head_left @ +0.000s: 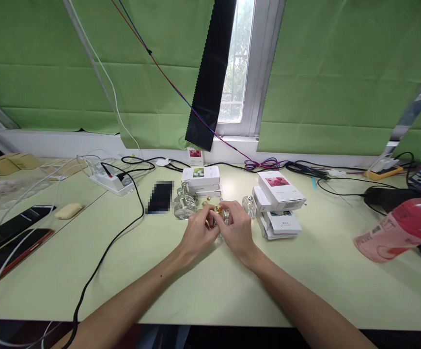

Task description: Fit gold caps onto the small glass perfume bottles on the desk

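My left hand [198, 230] and my right hand [238, 231] meet at the middle of the table, fingers closed and thumbs nearly touching. Between them is a small clear glass bottle [226, 214] with a gold part [218, 209] at its top; my fingers hide most of it. Just left of my left hand, clear glass bottles [185, 206] stand close together. Another clear glass bottle [248, 206] is right of my right hand. Small gold pieces [209, 198] lie behind my fingers.
White boxes with printed pictures [201, 177] are stacked behind the bottles; more white boxes [281, 194] pile up at right. A dark pixelated patch [160, 197], a power strip [111, 182], phones [14, 225] and a black cable [103, 259] are left. A pink bottle [395, 232] lies far right.
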A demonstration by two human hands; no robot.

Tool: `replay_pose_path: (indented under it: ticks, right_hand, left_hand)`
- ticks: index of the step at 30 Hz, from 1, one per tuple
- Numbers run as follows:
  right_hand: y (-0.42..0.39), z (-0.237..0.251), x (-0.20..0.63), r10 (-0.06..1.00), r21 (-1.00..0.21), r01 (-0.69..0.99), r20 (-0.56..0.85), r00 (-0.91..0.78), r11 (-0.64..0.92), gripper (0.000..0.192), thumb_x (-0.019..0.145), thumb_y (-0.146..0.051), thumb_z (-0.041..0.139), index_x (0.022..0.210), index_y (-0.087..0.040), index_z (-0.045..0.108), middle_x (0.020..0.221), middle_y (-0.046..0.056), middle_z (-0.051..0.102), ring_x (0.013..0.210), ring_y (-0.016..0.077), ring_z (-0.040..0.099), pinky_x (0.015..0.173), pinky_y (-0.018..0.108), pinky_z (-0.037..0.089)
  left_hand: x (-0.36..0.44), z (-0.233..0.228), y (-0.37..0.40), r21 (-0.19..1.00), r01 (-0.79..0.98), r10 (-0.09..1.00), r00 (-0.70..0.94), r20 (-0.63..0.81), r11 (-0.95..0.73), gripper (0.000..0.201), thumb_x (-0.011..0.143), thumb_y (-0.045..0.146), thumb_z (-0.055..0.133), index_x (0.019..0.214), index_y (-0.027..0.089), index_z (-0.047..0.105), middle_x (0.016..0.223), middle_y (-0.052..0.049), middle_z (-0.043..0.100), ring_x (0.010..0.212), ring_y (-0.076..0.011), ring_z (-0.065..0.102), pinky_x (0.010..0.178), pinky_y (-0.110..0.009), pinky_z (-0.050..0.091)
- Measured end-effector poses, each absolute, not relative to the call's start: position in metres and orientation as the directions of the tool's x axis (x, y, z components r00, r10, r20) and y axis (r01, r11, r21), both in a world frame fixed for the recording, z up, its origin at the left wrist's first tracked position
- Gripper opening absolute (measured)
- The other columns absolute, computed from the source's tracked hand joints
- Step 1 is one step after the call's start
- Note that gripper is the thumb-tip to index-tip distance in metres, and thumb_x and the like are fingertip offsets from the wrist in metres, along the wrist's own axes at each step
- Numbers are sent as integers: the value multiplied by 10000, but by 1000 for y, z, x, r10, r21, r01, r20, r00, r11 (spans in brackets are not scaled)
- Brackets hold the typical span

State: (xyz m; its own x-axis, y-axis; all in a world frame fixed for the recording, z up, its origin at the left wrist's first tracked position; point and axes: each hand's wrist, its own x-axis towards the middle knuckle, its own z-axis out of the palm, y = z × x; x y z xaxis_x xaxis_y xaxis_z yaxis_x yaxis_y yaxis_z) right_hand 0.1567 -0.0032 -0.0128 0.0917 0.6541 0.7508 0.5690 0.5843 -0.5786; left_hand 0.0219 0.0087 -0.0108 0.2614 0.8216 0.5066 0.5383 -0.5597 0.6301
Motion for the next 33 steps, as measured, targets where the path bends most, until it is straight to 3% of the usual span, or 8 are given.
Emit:
replay_pose_path:
  ticks: [11,22,33]
  right_hand:
    - [-6,-14,156,647,-564,575,758,77,593,140,967,-302,602,1032,-183,637,910,31,655,579,111,535,589,253,455]
    - [-5,-14,157,591,-534,580,799,110,615,136,991,-184,504,1069,-190,615,980,52,666,667,128,597,634,269,489]
    - [0,-13,162,569,-542,582,807,159,606,155,995,-172,480,1066,-185,616,989,72,680,776,161,635,623,283,486]
  left_hand:
    - [21,-11,9,637,561,842,248,480,-528,234,807,192,594,1040,211,586,726,38,614,563,-100,471,541,-225,371]
    - [21,-6,11,675,555,871,247,425,-487,217,908,317,585,1109,237,568,650,70,505,568,-114,477,548,-234,361]
    - [17,-5,17,697,552,883,185,432,-457,307,962,450,553,1173,228,551,770,30,612,632,-137,575,619,-267,438]
